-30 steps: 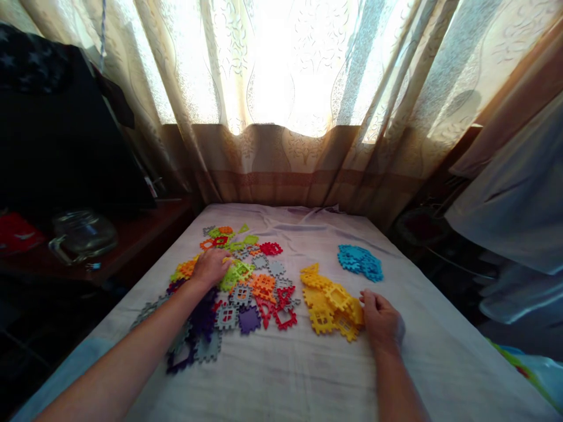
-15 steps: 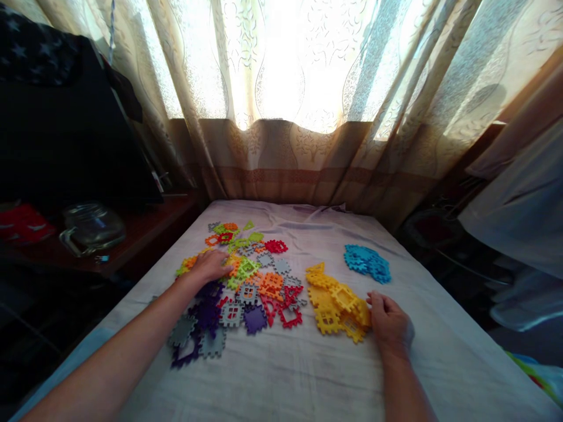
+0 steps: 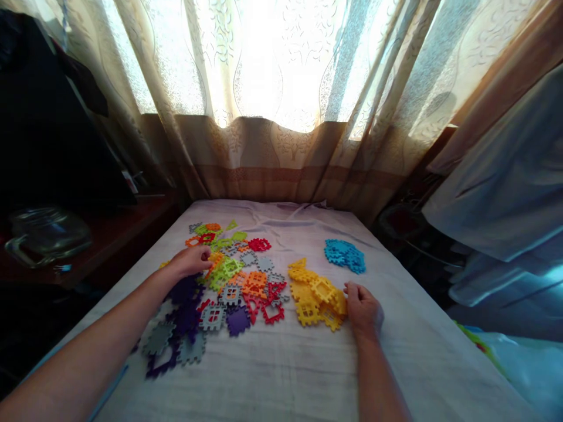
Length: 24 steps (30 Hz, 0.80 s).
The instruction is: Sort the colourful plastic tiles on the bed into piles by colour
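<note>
My left hand (image 3: 191, 261) reaches over the mixed heap of toothed plastic tiles, its fingers curled in a pinch at the edge of an orange-yellow tile (image 3: 215, 261). Lime-green tiles (image 3: 229, 268) lie just beyond the fingertips, and dark purple tiles (image 3: 185, 310) are below the wrist. Loosely closed, my right hand (image 3: 365, 309) rests on the sheet against the right side of a pile of yellow tiles (image 3: 323, 289). No tile shows in its fingers. Farther back on the right is a stack of blue tiles (image 3: 345, 255).
Grey, red and orange tiles spread over the middle left of the white-sheeted surface (image 3: 303, 375). A glass jug (image 3: 48, 234) stands on a dark cabinet at left. Curtains (image 3: 272, 152) hang behind, and light cloth (image 3: 497, 176) hangs at right.
The view has turned right, so everything sits farther left. My left hand's fingers, stretched over the tiles before, are now curled together. My right hand stays beside the yellow pile.
</note>
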{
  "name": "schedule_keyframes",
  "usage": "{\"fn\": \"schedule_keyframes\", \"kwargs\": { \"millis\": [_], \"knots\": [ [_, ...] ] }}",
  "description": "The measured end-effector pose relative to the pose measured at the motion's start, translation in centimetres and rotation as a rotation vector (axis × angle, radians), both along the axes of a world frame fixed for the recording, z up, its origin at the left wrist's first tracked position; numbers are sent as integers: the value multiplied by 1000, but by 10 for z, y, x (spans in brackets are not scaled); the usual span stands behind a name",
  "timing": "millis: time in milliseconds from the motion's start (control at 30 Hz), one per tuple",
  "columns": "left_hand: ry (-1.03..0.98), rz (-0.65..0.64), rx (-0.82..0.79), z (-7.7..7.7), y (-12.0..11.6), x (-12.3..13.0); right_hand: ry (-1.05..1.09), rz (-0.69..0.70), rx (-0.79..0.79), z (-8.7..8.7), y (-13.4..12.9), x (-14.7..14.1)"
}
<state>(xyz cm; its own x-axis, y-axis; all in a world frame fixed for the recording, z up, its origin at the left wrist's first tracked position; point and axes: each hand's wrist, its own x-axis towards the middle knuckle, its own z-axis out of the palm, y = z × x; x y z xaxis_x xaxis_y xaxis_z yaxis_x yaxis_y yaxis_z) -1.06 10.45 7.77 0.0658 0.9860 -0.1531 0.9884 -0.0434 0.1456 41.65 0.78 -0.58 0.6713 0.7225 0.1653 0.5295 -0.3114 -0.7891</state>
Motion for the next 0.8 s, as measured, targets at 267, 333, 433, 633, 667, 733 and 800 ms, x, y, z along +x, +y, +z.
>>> {"fn": "schedule_keyframes", "kwargs": {
  "millis": [267,333,433,633,667,733,800],
  "knots": [
    [66,3,133,14,-1,13,4,1,17,-5,1,2],
    [62,-5,201,18,-4,24,9,0,14,-5,1,2],
    [10,-55,308,21,-10,52,12,3,5,-3,0,1],
    [-170,-321,334,6,-16,149,36,6,-4,2,0,-1],
    [-190,-351,325,2,-15,167,44,5,-3,3,0,-2],
    [-226,-401,305,-5,-13,199,55,6,1,4,0,-2],
    [-254,-443,286,-12,-11,225,63,5,-1,4,0,-1]
  ]
}}
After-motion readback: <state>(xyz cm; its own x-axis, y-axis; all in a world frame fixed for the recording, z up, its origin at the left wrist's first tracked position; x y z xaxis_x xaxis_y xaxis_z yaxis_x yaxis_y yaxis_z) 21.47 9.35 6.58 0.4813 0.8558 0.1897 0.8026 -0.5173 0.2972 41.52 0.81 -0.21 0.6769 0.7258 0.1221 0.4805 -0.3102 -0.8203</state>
